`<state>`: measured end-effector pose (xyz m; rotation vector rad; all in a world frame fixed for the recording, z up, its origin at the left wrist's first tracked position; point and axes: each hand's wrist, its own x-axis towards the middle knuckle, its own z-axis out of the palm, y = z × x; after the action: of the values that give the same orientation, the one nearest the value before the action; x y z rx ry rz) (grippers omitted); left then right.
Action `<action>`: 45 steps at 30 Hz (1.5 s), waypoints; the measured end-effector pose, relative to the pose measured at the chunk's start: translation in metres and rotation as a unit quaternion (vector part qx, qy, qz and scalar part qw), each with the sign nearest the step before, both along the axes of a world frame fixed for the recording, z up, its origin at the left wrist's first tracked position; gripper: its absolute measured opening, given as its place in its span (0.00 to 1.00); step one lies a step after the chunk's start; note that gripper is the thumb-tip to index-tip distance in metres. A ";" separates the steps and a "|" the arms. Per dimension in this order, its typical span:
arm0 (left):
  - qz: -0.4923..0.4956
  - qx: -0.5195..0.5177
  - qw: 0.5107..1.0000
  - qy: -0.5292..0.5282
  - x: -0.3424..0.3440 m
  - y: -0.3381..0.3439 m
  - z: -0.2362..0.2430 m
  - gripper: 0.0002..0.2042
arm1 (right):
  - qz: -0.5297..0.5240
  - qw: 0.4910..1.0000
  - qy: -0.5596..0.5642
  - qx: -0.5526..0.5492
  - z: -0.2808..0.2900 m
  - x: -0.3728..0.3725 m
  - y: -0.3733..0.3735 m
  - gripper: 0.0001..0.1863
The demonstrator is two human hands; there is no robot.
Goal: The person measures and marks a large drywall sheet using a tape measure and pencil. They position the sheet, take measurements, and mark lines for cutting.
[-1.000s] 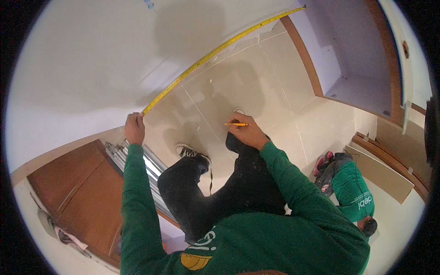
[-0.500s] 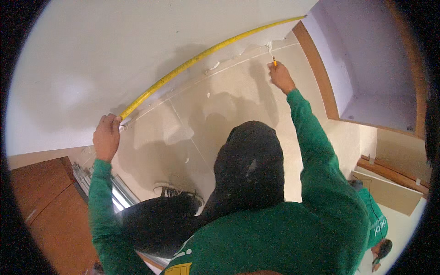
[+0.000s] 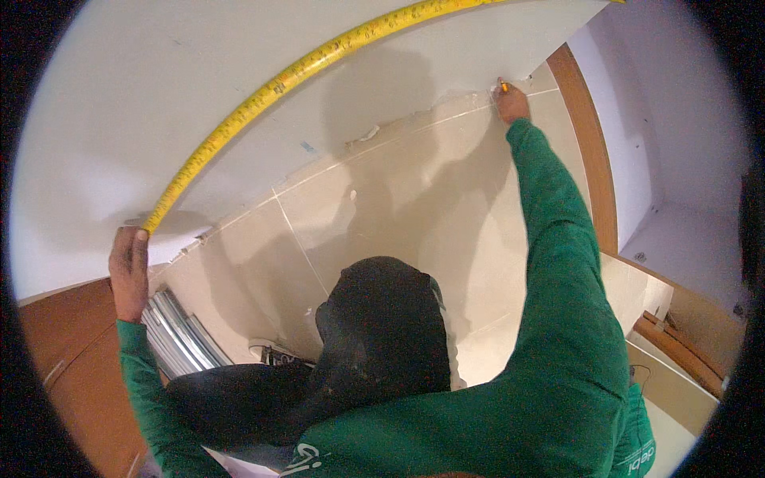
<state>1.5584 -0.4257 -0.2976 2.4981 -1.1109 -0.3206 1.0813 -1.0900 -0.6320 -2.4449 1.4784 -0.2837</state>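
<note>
A yellow tape measure (image 3: 279, 84) stretches in a bowed line along the pale wall (image 3: 199, 72). Its left end is in my left hand (image 3: 130, 269), the fingers closed on it close to the wall; any case there is hidden. The far end of the blade reaches the upper right, near the wooden-edged cabinet. My right hand (image 3: 512, 103) pinches a short orange pencil (image 3: 504, 87) where the foot of the wall meets the tiled floor (image 3: 390, 199). The pencil's tip is against or very near the wall; I cannot tell which.
On the right stands a wooden-edged cabinet (image 3: 586, 139) with a pale inside. Metal profiles (image 3: 179, 331) lie at the left beside a brown wooden panel (image 3: 68, 342). A person in a green shirt (image 3: 635, 434) is at the lower right, near boards (image 3: 681, 350).
My left hand has moved left with the tape, which now runs higher on the wall in the picture. My right hand has brought the pencil from over the floor to the wall's foot.
</note>
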 end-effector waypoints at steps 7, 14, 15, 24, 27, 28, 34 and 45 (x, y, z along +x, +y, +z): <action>0.002 -0.003 0.999 0.041 0.003 0.008 -0.008 0.15 | -0.127 0.965 -0.031 0.228 0.054 -0.168 0.006 0.23; -0.055 -0.013 0.998 -0.036 -0.019 -0.028 -0.044 0.17 | -0.119 0.974 -0.058 0.182 0.073 -0.127 0.227 0.24; -0.054 -0.029 0.997 -0.035 -0.023 -0.029 -0.047 0.17 | -0.088 0.937 -0.241 0.235 0.081 -0.099 0.249 0.24; -0.037 0.018 0.997 -0.064 -0.016 -0.011 -0.044 0.15 | -0.165 0.693 -0.539 0.450 0.183 0.103 0.232 0.30; -0.030 0.029 0.996 -0.083 -0.005 0.018 -0.057 0.15 | -0.189 0.634 -0.572 0.486 0.184 0.133 0.231 0.28; -0.047 0.025 0.993 -0.103 -0.001 0.025 -0.066 0.15 | -0.200 0.614 -0.578 0.498 0.179 0.141 0.232 0.27; -0.056 0.062 0.994 -0.077 -0.004 0.049 -0.098 0.15 | -0.215 0.605 -0.567 0.516 0.136 0.153 0.238 0.19; -0.062 0.039 0.992 -0.100 0.010 0.051 -0.124 0.18 | -0.219 0.640 -0.524 0.517 0.084 0.154 0.221 0.14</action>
<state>1.5685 -0.3747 -0.4217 2.5798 -1.3616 -0.1537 1.2355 -0.8689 -0.5481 -0.6659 1.0666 -0.5874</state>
